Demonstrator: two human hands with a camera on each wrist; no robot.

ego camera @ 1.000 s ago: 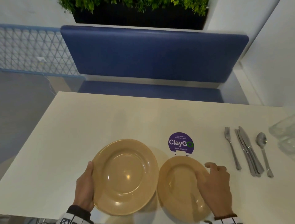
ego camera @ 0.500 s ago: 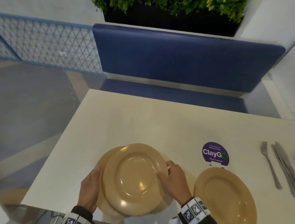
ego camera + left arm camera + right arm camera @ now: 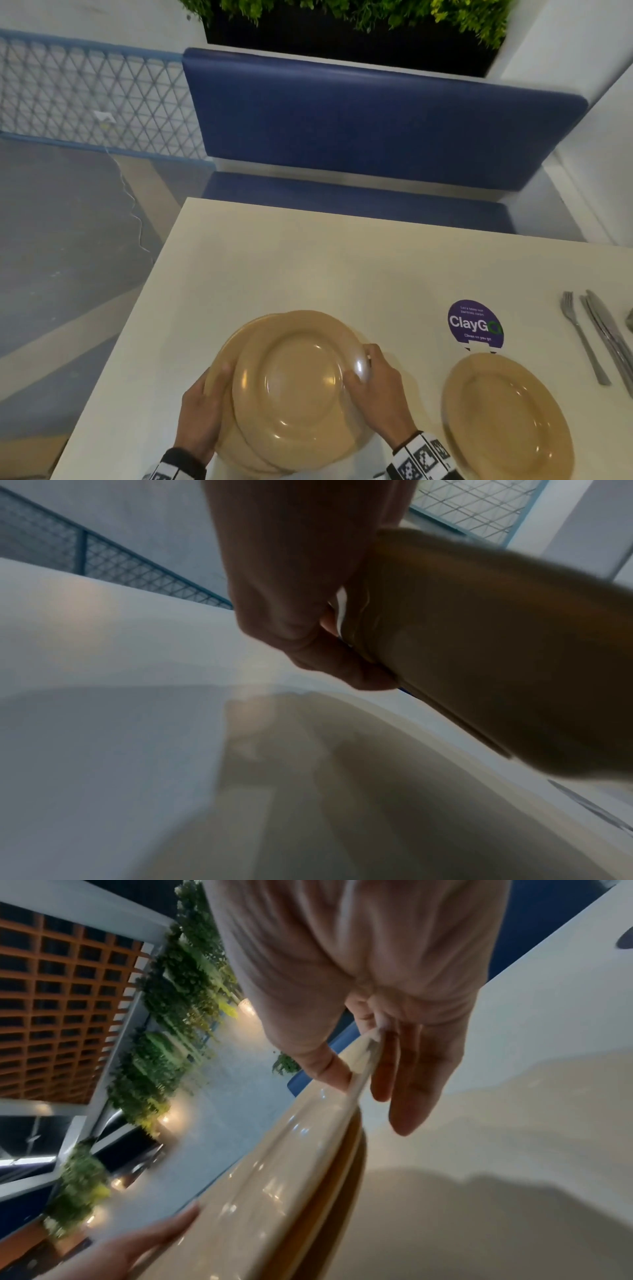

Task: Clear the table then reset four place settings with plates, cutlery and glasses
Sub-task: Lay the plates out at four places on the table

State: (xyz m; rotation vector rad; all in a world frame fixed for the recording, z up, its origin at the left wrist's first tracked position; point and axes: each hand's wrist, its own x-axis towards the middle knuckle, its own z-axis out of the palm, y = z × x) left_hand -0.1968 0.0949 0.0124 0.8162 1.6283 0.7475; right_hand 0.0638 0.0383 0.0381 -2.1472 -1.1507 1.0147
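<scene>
A small stack of tan plates (image 3: 294, 387) is held just above the white table (image 3: 342, 267) near its front left. My left hand (image 3: 202, 414) grips the stack's left rim; the left wrist view shows the fingers (image 3: 329, 658) curled under the plates (image 3: 479, 642). My right hand (image 3: 376, 383) pinches the top plate's right rim, thumb on top and fingers below, as the right wrist view shows at the rim (image 3: 363, 1069). The top plate sits shifted to the right on the ones beneath. Another tan plate (image 3: 507, 418) lies alone on the table at the right.
A fork (image 3: 582, 335) and knives (image 3: 606, 335) lie at the table's right edge. A purple round sticker (image 3: 474, 323) is on the tabletop behind the lone plate. A blue bench (image 3: 376, 123) runs along the far side, with a planter above.
My right hand left the lone plate at the right and took hold of the right rim of the stack. The top plate has slid rightward off the ones under it. The view has panned left.
</scene>
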